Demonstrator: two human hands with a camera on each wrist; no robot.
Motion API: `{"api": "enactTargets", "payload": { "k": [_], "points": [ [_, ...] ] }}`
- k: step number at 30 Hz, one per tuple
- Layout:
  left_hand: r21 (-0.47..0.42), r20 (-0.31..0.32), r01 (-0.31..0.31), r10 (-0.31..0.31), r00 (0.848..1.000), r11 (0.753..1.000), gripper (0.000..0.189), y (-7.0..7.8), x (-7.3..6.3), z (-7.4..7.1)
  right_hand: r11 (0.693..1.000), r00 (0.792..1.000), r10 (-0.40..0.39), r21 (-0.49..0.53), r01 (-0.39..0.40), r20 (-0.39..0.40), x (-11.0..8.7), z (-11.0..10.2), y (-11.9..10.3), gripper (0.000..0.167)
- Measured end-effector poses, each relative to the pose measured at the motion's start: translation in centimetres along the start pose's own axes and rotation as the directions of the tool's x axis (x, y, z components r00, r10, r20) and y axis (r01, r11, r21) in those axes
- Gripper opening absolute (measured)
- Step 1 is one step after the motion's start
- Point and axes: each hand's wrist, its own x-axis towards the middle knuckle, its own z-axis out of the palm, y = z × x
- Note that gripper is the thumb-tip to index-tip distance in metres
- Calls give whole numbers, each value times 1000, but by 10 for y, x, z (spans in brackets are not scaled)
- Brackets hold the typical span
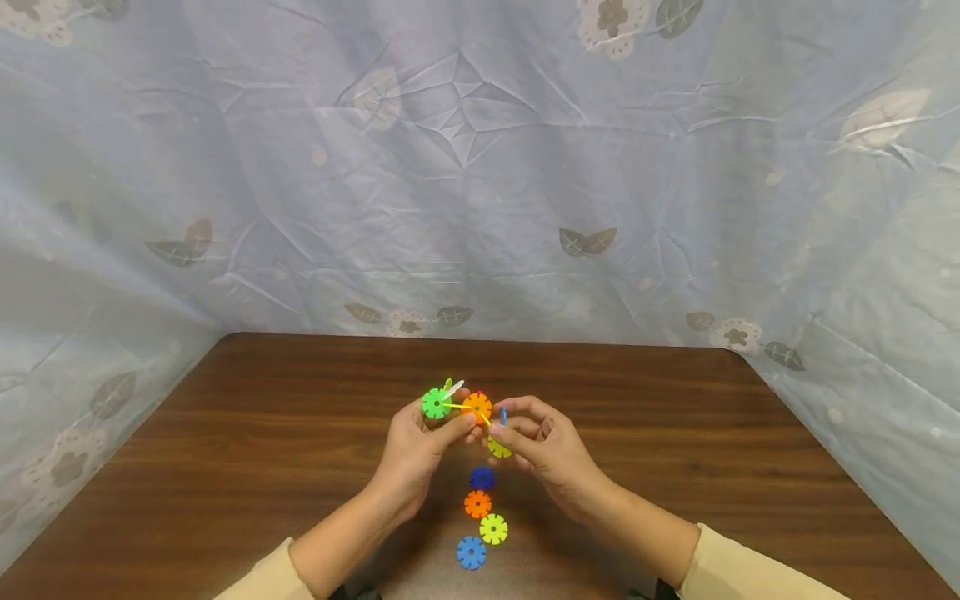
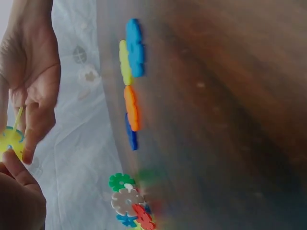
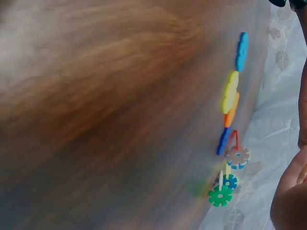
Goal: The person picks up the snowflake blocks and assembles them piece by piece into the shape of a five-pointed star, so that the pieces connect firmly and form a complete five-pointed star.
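Note:
My left hand (image 1: 416, 446) holds a cluster of joined notched plastic discs, its thumb pressed near an orange disc (image 1: 477, 407). A green disc (image 1: 437, 403) and a white disc (image 1: 454, 388) stick out at the cluster's left side. My right hand (image 1: 553, 446) pinches discs at the right side: a yellow-green disc (image 1: 499, 448) shows below the fingers, and a blue disc (image 1: 503, 415) stands edge-on beside them. The fingers hide how these pieces join. In the left wrist view, the cluster also shows a grey-white disc (image 2: 127, 201) and a red disc (image 2: 143, 216).
Loose discs lie in a row on the brown wooden table (image 1: 262, 467), between the forearms: dark blue (image 1: 482, 478), orange (image 1: 477, 504), yellow-green (image 1: 493, 529) and light blue (image 1: 471, 552). A pale patterned curtain (image 1: 480, 208) hangs behind the table and along its sides.

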Motion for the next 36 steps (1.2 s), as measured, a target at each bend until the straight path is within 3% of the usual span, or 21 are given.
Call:
{"api": "enactTargets", "payload": {
  "k": [5,9,13,19,22,27,33,36],
  "points": [
    [-93,-3,63,-64,998,994,26,1,0,4,996,994,-43,-85,35,-100,6,7,-5,34],
    [-91,61,121,-116,991,988,35,2,-6,9,991,985,-97,-109,82,-142,10,13,-8,36],
    [-104,123,141,-128,984,984,36,4,-9,14,989,984,-112,-116,96,-137,12,17,-8,38],
    [-112,89,102,-92,992,989,21,5,-9,16,973,982,-169,-172,154,-79,12,18,-5,35],
    [-98,74,101,-94,993,990,20,5,-9,14,936,969,-247,-265,234,-19,13,16,-4,34],
    [-41,76,84,-81,994,996,36,6,-7,11,836,931,-360,-423,349,57,14,9,-5,34],
    [18,47,28,-29,998,999,26,4,-3,10,750,899,-401,-500,433,177,14,-2,-6,39],
    [42,13,6,-7,1000,999,20,6,-2,6,734,893,-385,-509,450,233,19,-17,0,35]
  ]
}}
